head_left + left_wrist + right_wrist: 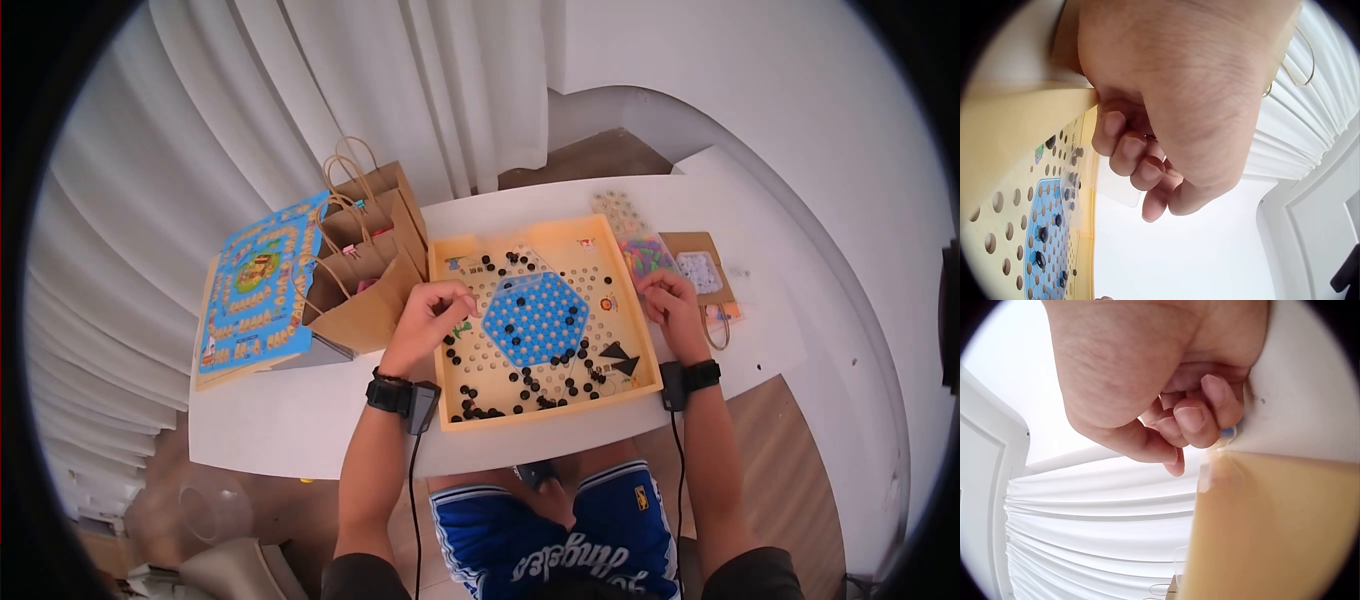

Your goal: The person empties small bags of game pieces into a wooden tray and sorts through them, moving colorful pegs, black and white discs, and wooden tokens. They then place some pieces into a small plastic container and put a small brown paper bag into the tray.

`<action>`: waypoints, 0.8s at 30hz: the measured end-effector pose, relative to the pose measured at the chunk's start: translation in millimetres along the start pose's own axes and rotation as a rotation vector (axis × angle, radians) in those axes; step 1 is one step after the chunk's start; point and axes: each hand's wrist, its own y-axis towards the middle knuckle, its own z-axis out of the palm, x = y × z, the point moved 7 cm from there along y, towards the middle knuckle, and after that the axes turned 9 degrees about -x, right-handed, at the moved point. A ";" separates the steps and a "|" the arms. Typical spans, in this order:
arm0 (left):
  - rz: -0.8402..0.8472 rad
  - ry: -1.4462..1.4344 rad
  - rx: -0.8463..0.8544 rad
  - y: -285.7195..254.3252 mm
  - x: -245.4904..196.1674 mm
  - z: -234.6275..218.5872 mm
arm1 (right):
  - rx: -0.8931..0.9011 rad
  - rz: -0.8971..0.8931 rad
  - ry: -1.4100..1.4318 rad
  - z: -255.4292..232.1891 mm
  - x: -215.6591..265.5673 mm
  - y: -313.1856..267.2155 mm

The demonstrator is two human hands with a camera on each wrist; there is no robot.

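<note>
A shallow wooden game tray [448,412] with a holed board lies in front of me, a blue hexagon [540,345] at its middle. Small round black pieces [484,412] are scattered over it, mostly toward the near side. My left hand [432,318] is over the tray's left rim, fingers loosely curled; nothing shows between them in the left wrist view. At the right rim is my right hand [672,312], its fingers also loosely curled with nothing visible in them. Clear plastic [1116,184] appears beyond the left fingers. Dark triangular pieces [622,360] lie at the tray's near right.
Brown paper bags [375,305] stand left of the tray beside a blue game board [258,270]. On the right are a bag of colourful pieces [645,252], a box of white pieces [698,270] and pale round pieces [618,212]. A white curtain [400,90] hangs behind the table.
</note>
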 end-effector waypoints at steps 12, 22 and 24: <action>0.016 0.005 0.015 -0.3 2.5 -0.5 | -0.017 -0.008 -0.003 -0.3 -1.2 2.5; 0.019 -0.029 -0.017 1.3 4.4 0.1 | -0.022 0.007 0.003 1.3 -1.5 2.8; 0.011 -0.053 -0.034 -0.4 4.2 -0.1 | -0.012 0.009 -0.001 1.8 -2.2 3.6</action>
